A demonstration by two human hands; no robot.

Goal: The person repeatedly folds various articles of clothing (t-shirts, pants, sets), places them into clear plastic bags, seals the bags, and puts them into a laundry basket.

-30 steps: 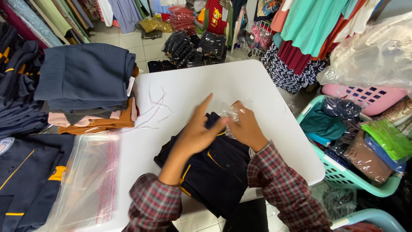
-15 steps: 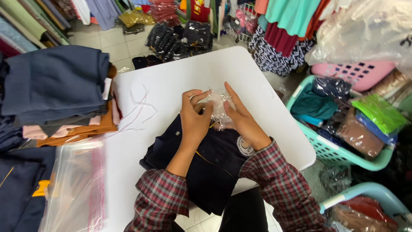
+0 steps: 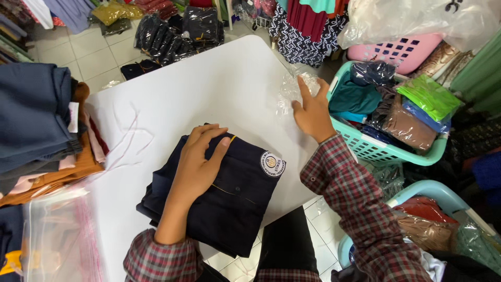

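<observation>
Head view: L hand (image 3: 201,156) lies flat, fingers spread, pressing on folded navy garment (image 3: 219,193) w/ round badge, gripping nothing. Garment sits at near edge of white table (image 3: 172,94). R hand (image 3: 313,112) at table's right edge, fingers closed on crumpled clear plastic bag (image 3: 295,89), just beside teal basket (image 3: 386,151) of packed clothes. Stack of folded clothes (image 3: 36,120) at left; clear bags (image 3: 57,230) lower left.

navy garment (image 3: 229,193): matt cloth | wrapper (image 3: 292,91): glossy clear plastic | table (image 3: 209,83): smooth white
</observation>
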